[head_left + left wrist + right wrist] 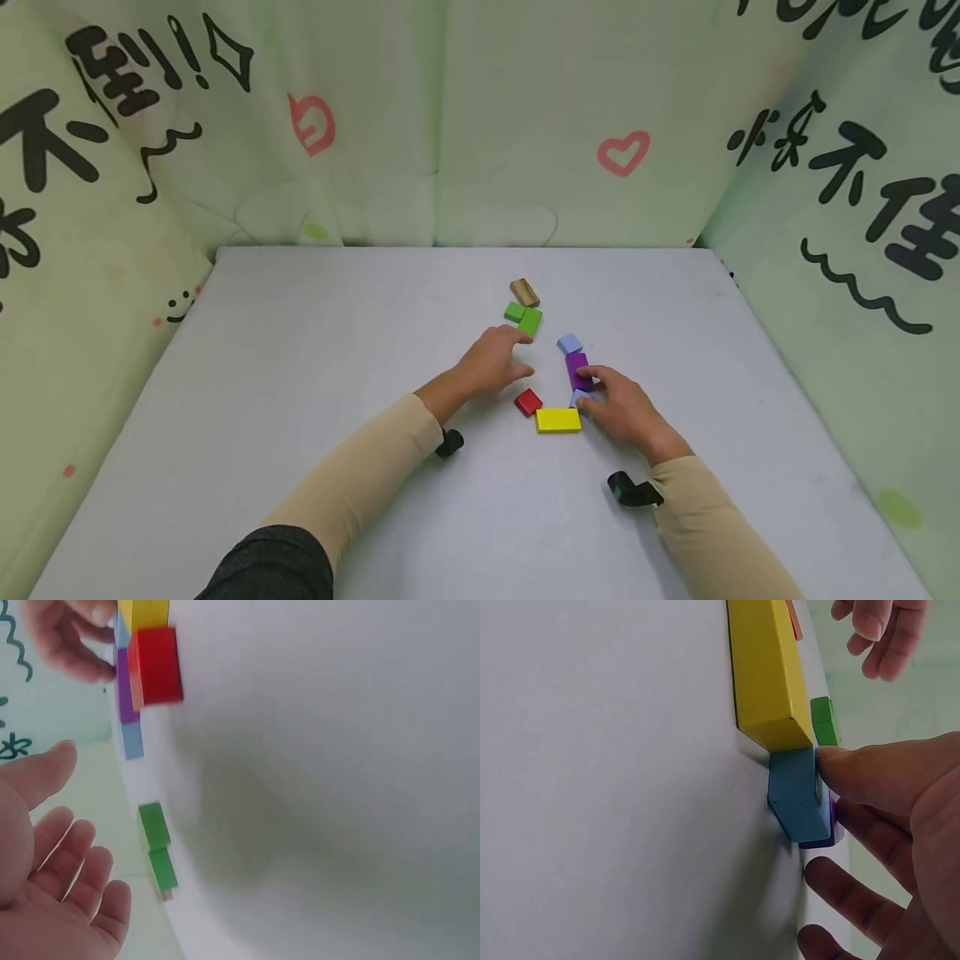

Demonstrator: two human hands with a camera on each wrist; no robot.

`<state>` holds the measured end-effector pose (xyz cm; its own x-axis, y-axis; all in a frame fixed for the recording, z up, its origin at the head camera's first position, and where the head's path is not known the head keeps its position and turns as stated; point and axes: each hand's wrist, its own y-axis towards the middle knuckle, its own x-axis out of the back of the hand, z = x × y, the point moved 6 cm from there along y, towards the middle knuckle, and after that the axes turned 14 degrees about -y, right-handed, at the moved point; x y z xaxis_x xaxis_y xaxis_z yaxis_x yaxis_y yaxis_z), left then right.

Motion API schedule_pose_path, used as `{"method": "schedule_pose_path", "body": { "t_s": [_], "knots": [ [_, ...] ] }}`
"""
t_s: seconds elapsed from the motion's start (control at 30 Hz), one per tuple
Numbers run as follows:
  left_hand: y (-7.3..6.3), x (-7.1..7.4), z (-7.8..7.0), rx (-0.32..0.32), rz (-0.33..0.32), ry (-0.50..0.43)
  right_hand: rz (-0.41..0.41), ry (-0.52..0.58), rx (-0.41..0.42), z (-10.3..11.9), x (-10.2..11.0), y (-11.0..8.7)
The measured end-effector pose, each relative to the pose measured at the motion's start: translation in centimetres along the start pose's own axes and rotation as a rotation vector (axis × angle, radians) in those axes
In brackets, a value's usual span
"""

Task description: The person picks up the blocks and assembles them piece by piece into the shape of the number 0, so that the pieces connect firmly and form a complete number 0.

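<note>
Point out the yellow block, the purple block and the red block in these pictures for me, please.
yellow block (558,419): head view, middle of its top face
purple block (574,364): head view, its upper face
red block (160,666): left wrist view, its broad face

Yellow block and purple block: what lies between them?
A light blue block, seen there in the head and right wrist views.

Green curtain (517,83) bears black "不" (34,150), "!" (183,45), red heart (624,154).
</note>
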<state>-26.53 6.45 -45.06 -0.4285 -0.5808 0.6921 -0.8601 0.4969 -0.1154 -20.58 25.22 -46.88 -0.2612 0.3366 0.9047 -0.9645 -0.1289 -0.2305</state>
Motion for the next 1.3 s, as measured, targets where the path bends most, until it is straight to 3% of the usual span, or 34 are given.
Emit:
{"method": "schedule_pose_path", "body": {
  "t_s": [0.3,0.63,1.0,1.3],
  "knots": [
    [2.3,2.0,0.7,0.009,-0.014,0.005,-0.024,-0.016,0.015,0.0,0.0,-0.2],
    [4.2,2.9,1.3,0.057,0.001,0.015,-0.038,0.005,0.029,0.4,-0.5,0.0],
    [5.6,2.1,2.2,0.097,0.053,0.014,-0.042,-0.005,0.008,0.2,-0.6,-0.1],
    [6.8,1.8,1.8,0.114,0.068,-0.003,-0.044,0.010,-0.018,-0.2,-0.1,-0.3]
  ]
}}
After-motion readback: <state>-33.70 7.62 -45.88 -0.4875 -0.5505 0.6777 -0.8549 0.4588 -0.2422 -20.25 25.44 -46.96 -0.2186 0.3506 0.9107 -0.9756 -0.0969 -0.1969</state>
